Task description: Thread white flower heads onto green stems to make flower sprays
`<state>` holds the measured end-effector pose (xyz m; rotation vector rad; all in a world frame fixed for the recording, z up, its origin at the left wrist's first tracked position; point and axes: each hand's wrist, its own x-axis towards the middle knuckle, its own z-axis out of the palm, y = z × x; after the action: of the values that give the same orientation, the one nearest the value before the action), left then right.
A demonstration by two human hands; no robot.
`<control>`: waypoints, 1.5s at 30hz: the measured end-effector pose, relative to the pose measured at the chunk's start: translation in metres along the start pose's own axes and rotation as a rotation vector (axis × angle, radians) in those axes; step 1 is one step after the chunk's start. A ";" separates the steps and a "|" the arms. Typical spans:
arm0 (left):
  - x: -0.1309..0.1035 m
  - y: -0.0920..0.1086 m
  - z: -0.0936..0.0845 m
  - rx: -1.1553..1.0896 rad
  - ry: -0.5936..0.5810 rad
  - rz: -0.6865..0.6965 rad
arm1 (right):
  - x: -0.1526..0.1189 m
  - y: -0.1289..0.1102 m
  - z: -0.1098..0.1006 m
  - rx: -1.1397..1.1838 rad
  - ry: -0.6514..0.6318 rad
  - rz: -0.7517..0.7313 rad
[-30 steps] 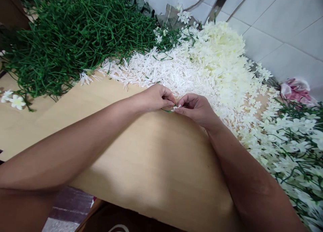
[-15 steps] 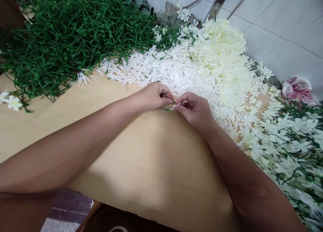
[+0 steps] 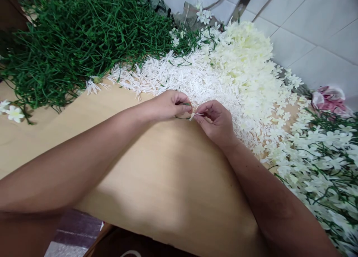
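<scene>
Near the middle of the board, my left hand [image 3: 170, 106] pinches a thin green artificial flower stem [image 3: 181, 117] between thumb and fingers. Close beside it, my right hand [image 3: 217, 122] is closed on a small white plastic stamen piece [image 3: 192, 116]. The two fingertips nearly meet, and the stem's tip is partly hidden there. Just beyond both hands spreads a heap of white stamen pieces [image 3: 181, 76]. It runs into a pile of cream flower petals [image 3: 246, 56] on the right.
A large mound of green stems [image 3: 92, 37] covers the back left. Assembled white flowers [image 3: 327, 171] lie at the right, and a single flower [image 3: 14, 114] at the left edge. Behind are a tiled wall [image 3: 313, 29] and a pink-and-white bundle [image 3: 331, 100]. The tan board [image 3: 151, 175] ends near my body.
Both hands have shifted up very slightly, and the fingertips are a little further apart. The stem and the white stamen piece stay in their pinches.
</scene>
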<state>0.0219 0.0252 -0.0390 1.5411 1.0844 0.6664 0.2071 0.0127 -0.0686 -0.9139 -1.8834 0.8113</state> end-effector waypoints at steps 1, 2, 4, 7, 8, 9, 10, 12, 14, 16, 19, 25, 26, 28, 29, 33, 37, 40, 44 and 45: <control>0.001 -0.001 0.001 0.022 0.021 0.006 | 0.000 0.000 0.000 0.012 0.003 0.000; 0.001 -0.001 0.002 0.047 0.040 0.018 | 0.001 0.000 0.000 0.023 0.006 0.000; 0.001 -0.001 0.004 0.090 0.063 0.041 | 0.001 -0.002 0.000 0.044 0.010 0.000; 0.000 0.000 0.004 0.099 0.031 0.043 | 0.002 -0.003 0.000 0.074 0.009 0.009; 0.000 0.000 0.004 0.094 0.014 0.035 | 0.002 -0.003 0.001 0.089 0.008 0.018; -0.001 0.001 0.003 0.088 0.005 0.029 | 0.002 -0.004 0.001 0.105 0.011 0.031; -0.001 0.001 0.003 0.080 0.000 0.025 | 0.002 -0.004 0.002 0.121 0.016 0.046; -0.001 0.001 0.002 0.050 0.013 0.030 | 0.002 -0.004 0.003 0.158 0.026 0.075; -0.001 0.001 0.001 0.005 0.028 0.048 | 0.002 -0.004 0.004 0.200 0.031 0.102; 0.000 0.000 0.002 -0.041 0.044 0.070 | 0.003 -0.005 0.004 0.251 0.007 0.138; 0.001 -0.001 0.004 -0.091 0.067 0.083 | 0.005 -0.006 0.005 0.325 -0.054 0.203; 0.000 0.002 0.007 -0.095 0.060 0.057 | 0.007 -0.007 0.005 0.378 -0.029 0.269; 0.000 0.004 0.007 -0.092 0.063 0.053 | 0.007 -0.007 0.005 0.382 -0.024 0.275; -0.001 0.006 0.007 -0.095 0.068 0.047 | 0.007 -0.008 0.004 0.397 -0.008 0.287; -0.001 0.006 0.007 -0.099 0.066 0.044 | 0.007 -0.009 0.004 0.400 -0.001 0.294; -0.001 0.006 0.008 -0.119 0.036 0.026 | 0.008 -0.011 0.002 0.372 -0.020 0.326; -0.001 0.005 0.008 -0.111 0.005 0.009 | 0.009 -0.009 0.001 0.354 -0.059 0.335; -0.001 0.007 0.007 -0.127 -0.031 0.002 | 0.009 -0.007 0.000 0.352 -0.061 0.321; -0.002 0.014 0.003 -0.186 -0.091 -0.060 | 0.009 -0.004 0.000 0.436 -0.009 0.324; -0.002 0.015 0.001 -0.187 -0.106 -0.079 | 0.008 -0.004 0.000 0.458 0.002 0.323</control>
<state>0.0267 0.0229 -0.0247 1.3509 0.9700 0.6079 0.2032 0.0178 -0.0620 -0.9289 -1.4696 1.3672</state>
